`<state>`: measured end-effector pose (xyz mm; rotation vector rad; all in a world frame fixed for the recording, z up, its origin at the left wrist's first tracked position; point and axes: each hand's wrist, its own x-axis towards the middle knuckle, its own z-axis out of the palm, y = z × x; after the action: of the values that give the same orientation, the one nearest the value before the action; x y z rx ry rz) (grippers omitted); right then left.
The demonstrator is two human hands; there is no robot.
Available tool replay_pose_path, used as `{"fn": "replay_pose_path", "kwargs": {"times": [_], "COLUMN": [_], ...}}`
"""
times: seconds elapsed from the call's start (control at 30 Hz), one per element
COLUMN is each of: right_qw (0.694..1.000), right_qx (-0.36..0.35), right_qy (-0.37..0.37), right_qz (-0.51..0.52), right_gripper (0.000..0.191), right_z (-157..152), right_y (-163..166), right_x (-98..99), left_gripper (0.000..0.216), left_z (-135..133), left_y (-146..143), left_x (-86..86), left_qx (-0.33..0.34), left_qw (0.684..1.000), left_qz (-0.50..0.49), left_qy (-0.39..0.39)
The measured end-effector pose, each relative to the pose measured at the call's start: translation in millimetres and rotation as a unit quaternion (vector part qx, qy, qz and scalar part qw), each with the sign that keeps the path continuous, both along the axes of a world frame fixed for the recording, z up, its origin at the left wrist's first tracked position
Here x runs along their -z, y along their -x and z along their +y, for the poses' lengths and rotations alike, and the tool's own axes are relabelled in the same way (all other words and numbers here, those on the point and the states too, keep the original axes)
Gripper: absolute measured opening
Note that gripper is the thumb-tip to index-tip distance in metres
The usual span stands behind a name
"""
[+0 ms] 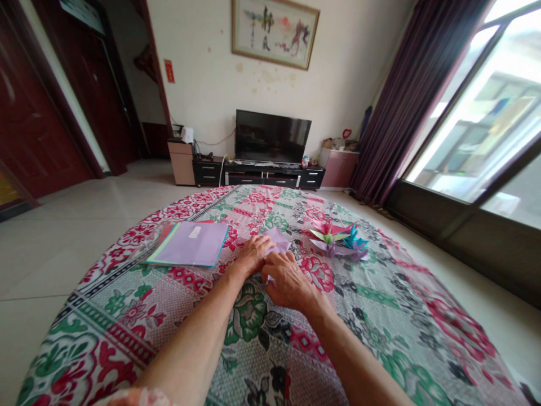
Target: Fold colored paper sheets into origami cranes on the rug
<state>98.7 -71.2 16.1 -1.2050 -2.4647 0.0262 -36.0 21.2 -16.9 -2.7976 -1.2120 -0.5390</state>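
A small folded sheet of light purple paper [278, 239] lies on the patterned tablecloth in front of me. My left hand [255, 251] presses on the paper's near left side, fingers bent and close together. Right beside it, my right hand [289, 279] is closed with curled fingers at the paper's near edge, and a pale bit of paper shows by its thumb. Both hands hide the near part of the sheet. To the left rests a stack of coloured paper [192, 243], purple on top. Several folded paper cranes [340, 241] in pink, green, blue and purple sit to the right.
The round table wears a floral tablecloth [249, 316]. Beyond it stands a low cabinet [210, 173] with a television [273, 137]. A purple curtain [397, 101] and a window are on the right, dark red doors [38, 96] on the left.
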Motion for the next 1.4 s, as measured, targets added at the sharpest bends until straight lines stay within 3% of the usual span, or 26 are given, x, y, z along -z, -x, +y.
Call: {"fn": "replay_pose_path", "kwargs": {"times": [0.23,0.53,0.8,1.4], "right_qw": [0.988,0.989,0.992,0.993], "right_qx": [0.002,-0.022,-0.001,-0.025], "right_qy": [0.021,-0.002,0.002,-0.008], "right_qz": [0.151,0.144,0.127,0.115], "right_gripper": [0.033,0.030,0.027,0.025], "right_z": [-2.1,-3.1,-5.9,-6.2], "right_y": [-13.1,-15.7,-13.7,-16.9], "right_x": [13.4,21.5,21.3,23.4], "left_gripper": [0.027,0.026,0.025,0.027], "left_z": [1.7,-4.4,-5.4,-3.6], "left_y": [-2.7,-4.2,-3.9,-4.1], "left_x": [5.8,-1.1,-3.1,-1.9], "left_qx": [-0.007,-0.012,-0.009,-0.001], "left_qw": [0.999,0.998,0.999,0.999], "left_qz": [-0.032,-0.035,-0.031,-0.021], "left_qy": [-0.033,-0.043,-0.028,-0.032]}}
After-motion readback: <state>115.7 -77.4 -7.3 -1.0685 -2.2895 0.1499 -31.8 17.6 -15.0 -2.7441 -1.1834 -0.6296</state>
